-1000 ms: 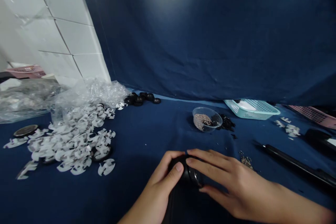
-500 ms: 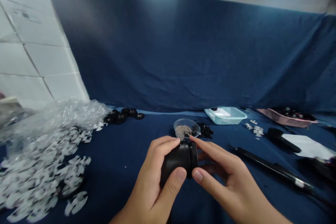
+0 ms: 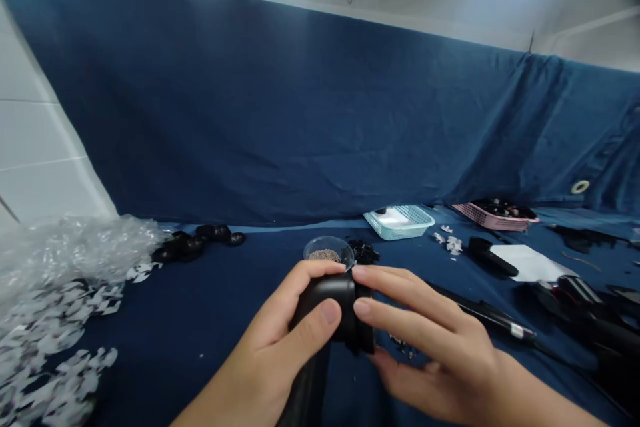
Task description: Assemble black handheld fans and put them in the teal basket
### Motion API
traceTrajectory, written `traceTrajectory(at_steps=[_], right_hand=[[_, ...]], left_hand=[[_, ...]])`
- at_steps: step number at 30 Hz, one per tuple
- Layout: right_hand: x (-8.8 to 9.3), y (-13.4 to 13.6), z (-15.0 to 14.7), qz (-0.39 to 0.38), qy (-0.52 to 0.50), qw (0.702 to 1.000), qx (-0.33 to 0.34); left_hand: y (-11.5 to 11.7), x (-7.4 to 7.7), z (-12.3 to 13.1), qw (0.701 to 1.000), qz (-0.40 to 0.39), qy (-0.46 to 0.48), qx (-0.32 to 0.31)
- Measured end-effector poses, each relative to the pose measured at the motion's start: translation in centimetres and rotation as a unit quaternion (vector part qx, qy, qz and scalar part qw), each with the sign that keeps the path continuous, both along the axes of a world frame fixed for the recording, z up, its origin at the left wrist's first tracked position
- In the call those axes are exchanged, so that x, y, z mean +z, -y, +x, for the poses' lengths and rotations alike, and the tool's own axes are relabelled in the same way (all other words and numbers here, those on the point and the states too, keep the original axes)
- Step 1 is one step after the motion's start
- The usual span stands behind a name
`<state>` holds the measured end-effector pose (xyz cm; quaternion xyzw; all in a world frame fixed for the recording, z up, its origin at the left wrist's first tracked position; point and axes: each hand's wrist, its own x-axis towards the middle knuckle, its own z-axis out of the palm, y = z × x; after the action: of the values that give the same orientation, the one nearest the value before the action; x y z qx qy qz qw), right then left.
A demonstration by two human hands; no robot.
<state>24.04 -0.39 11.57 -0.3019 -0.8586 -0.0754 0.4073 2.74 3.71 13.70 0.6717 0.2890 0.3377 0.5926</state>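
Note:
My left hand [image 3: 270, 347] is wrapped round a black cylindrical part [image 3: 330, 297], thumb on its near side and fingers over the top. My right hand [image 3: 420, 340] pinches the ring at the part's right end, thumb and forefinger on its rim. The part is lifted off the blue cloth-covered table [image 3: 200, 320], and a dark body runs down from it between my wrists. Just beyond the hands stands a clear plastic cup [image 3: 329, 251] with small greyish bits in it, and a small pile of black pieces [image 3: 364, 251] lies beside it.
White die-cut paper pieces [image 3: 55, 340] and crumpled clear plastic [image 3: 75, 250] cover the left. Black discs [image 3: 195, 243] lie at the back. On the right are a teal basket [image 3: 399, 221], a pink basket [image 3: 495, 215], a white sheet [image 3: 530, 261], a long black tool [image 3: 485, 313] and dark devices [image 3: 580, 300].
Both hands lifted the black part off the table and now hold it up. The camera tilted up and swung right, bringing more of the right side into view.

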Motion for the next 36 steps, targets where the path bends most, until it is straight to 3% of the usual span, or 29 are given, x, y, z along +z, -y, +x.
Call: traceTrajectory(at_steps=[2, 5, 8, 11, 14, 16, 19, 22, 24, 25, 27, 30, 32, 33, 36], right_hand=[[0.1, -0.2, 0.3, 0.007, 0.024, 0.999, 0.027], [-0.2, -0.4, 0.6, 0.001, 0.041, 0.997, 0.063], [-0.5, -0.2, 0.0, -0.123, -0.065, 0.989, 0.05], [-0.4, 0.0, -1.3, -0.284, -0.261, 0.923, -0.001], [0.0, -0.2, -2.3, -0.364, -0.335, 0.869, -0.009], [0.3, -0.4, -2.4, -0.362, -0.332, 0.871, 0.009], [0.6, -0.5, -1.7, -0.288, -0.277, 0.917, 0.018], [0.7, -0.6, -0.6, -0.176, -0.138, 0.975, 0.012], [0.7, -0.7, -0.1, -0.133, -0.067, 0.989, 0.021], [0.6, -0.8, -0.1, -0.132, -0.065, 0.989, 0.022], [0.3, -1.0, -0.3, -0.17, -0.131, 0.977, 0.008], [-0.3, -1.3, -1.4, -0.291, -0.293, 0.911, -0.023], [-0.5, -1.5, -1.9, -0.355, -0.356, 0.864, -0.014], [-0.6, -1.6, -2.0, -0.366, -0.369, 0.854, -0.004], [-0.6, -1.9, -1.8, -0.325, -0.346, 0.88, 0.023]], left_hand=[[-0.3, 0.0, -0.2, 0.999, -0.04, 0.003, -0.018], [-0.6, -0.3, -0.3, 0.999, -0.043, 0.003, 0.009], [-0.5, -0.6, 0.0, 0.997, 0.034, -0.015, 0.065], [-0.2, -0.7, 0.3, 0.984, 0.127, -0.022, 0.119], [0.0, -0.7, 0.6, 0.967, 0.202, -0.015, 0.154], [0.2, -0.7, 0.6, 0.96, 0.228, -0.013, 0.159], [0.2, -0.6, 0.4, 0.969, 0.193, -0.005, 0.152], [0.2, -0.4, 0.3, 0.99, 0.069, 0.021, 0.118], [0.0, -0.5, 0.5, 0.995, -0.009, 0.032, 0.089], [0.0, -0.6, 0.7, 0.996, -0.017, 0.03, 0.085], [-0.1, -0.9, 1.0, 0.993, 0.048, 0.015, 0.108], [0.0, -1.9, 1.4, 0.965, 0.21, -0.012, 0.158], [0.1, -2.4, 1.5, 0.946, 0.271, -0.024, 0.175], [0.1, -2.6, 1.5, 0.941, 0.287, -0.027, 0.18], [0.0, -2.6, 1.3, 0.941, 0.28, -0.026, 0.186]])
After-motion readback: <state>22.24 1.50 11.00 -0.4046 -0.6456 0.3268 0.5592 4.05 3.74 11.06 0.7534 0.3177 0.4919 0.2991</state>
